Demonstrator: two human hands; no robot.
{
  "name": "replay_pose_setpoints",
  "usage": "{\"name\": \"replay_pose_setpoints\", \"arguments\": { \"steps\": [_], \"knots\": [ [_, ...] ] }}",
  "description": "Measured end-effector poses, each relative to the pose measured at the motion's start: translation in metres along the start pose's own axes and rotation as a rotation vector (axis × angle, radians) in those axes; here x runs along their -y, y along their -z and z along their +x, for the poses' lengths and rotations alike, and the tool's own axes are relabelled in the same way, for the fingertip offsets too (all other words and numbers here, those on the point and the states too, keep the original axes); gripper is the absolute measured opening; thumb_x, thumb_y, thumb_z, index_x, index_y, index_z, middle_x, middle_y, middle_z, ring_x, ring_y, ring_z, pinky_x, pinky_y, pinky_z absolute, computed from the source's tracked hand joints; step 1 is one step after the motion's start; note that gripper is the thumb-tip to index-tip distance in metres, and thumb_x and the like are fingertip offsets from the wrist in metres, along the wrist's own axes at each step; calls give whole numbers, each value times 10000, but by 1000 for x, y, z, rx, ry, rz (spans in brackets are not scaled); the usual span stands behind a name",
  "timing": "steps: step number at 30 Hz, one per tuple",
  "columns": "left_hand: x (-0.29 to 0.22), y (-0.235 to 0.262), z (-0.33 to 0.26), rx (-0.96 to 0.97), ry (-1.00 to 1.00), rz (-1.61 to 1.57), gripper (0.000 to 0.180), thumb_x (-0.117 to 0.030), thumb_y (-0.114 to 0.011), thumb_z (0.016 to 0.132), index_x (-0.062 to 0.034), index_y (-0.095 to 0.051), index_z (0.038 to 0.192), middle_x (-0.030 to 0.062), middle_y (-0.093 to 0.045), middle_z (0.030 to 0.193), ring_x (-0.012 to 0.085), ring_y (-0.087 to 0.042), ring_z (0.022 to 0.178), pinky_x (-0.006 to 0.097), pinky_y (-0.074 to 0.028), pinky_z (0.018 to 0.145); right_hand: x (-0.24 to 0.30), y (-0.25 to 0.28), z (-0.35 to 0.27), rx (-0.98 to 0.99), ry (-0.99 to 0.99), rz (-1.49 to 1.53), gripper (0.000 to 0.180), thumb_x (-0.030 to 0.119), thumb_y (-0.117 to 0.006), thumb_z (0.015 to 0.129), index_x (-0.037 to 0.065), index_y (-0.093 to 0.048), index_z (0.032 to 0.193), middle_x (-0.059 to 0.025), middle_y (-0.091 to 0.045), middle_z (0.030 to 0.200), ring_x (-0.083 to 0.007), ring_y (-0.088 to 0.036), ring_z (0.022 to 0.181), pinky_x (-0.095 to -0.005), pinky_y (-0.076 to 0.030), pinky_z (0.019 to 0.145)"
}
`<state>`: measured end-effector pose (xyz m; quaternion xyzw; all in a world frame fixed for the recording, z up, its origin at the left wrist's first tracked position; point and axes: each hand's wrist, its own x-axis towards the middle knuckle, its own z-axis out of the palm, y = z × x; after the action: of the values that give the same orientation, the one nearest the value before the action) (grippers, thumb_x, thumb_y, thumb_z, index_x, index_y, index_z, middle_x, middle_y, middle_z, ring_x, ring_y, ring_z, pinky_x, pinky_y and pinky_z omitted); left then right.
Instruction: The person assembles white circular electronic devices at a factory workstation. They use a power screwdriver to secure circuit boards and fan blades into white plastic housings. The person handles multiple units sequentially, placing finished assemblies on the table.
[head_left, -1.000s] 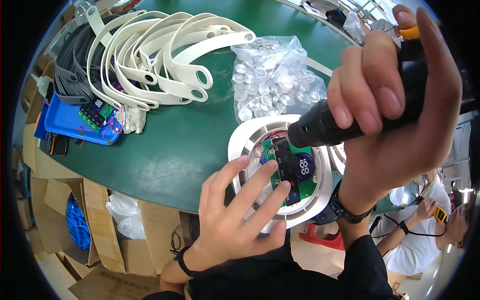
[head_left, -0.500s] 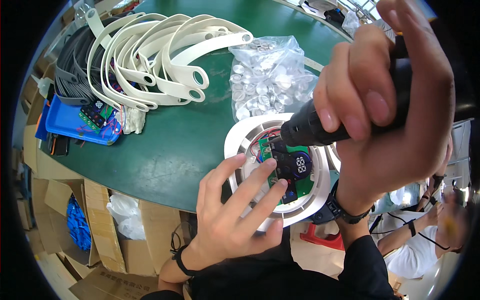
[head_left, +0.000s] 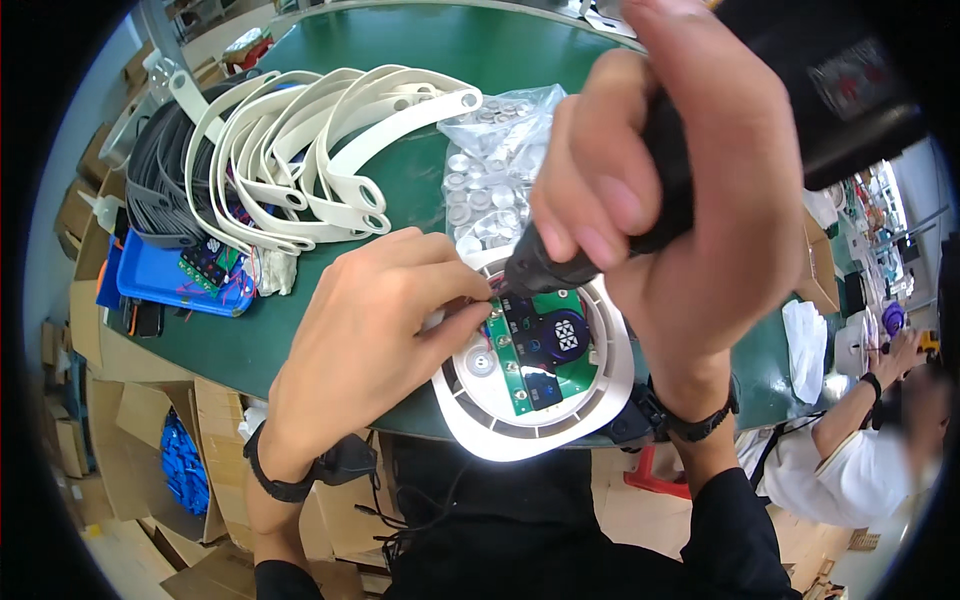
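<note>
My right hand (head_left: 680,210) is wrapped round a black power screwdriver (head_left: 565,262). The tool slants down to the upper left edge of a green circuit board (head_left: 560,375). The board, with a black panel and a lit digit display (head_left: 567,335), sits inside a round white plastic housing (head_left: 480,430) at the table's edge. My left hand (head_left: 385,310) reaches over the housing's left side, thumb and forefinger pinched together beside the screwdriver's tip. What they hold, if anything, is hidden by the fingers.
White curved straps (head_left: 350,150) and dark grey ones (head_left: 160,180) lie piled on the green table (head_left: 290,340). Beside them is a blue tray (head_left: 150,270). A clear bag (head_left: 485,190) of small round parts lies behind the housing. Cardboard boxes (head_left: 140,420) stand below left; a co-worker (head_left: 850,460) is at right.
My left hand has gone from spread fingers on the board to a pinch by the screwdriver's tip. The screwdriver and housing have shifted left in view, and the view itself has moved.
</note>
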<state>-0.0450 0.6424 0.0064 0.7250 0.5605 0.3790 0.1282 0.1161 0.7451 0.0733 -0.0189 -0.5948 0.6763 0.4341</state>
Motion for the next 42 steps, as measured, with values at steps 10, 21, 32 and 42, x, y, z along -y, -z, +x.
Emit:
{"name": "replay_pose_setpoints", "arguments": {
  "steps": [10, 21, 32, 42],
  "knots": [
    [-15, 11, 31, 255, -92, 165, 101, -37, -733, 828, 23, -664, 869, 127, -626, 796, 284, -672, 727, 388, -520, 653, 52, 12, -3, -251, 107, 34, 230, 252, -538, 1025, 25, -528, 991, 2, -403, 553, -113, -415, 430, -275, -402, 449],
    [-14, 19, 29, 329, -56, 116, 148, -10, -753, 826, 16, -732, 971, 98, -670, 820, 207, -679, 716, 312, -522, 628, 134, 163, -135, -652, -268, -946, 368, 268, -702, 962, 19, -555, 1190, 8, -486, 632, -88, -454, 437, -256, -361, 422],
    [-36, 19, 48, 454, -117, 318, 133, -50, -751, 814, 21, -726, 923, 127, -671, 813, 285, -670, 745, 374, -529, 664, 69, 293, -187, -394, -526, -1716, 473, 221, -756, 865, -41, -481, 1146, -304, -661, 932, -495, -644, 937, -516, -495, 841],
    [-38, 21, 57, 605, -34, 262, 137, 1, -730, 708, -8, -665, 828, 105, -598, 740, 256, -619, 702, 359, -489, 633, 59, 297, -174, -209, -757, -1829, 709, 266, -702, 909, -73, -383, 1445, -335, -586, 1229, -487, -569, 1186, -509, -481, 1024]
  ]
}}
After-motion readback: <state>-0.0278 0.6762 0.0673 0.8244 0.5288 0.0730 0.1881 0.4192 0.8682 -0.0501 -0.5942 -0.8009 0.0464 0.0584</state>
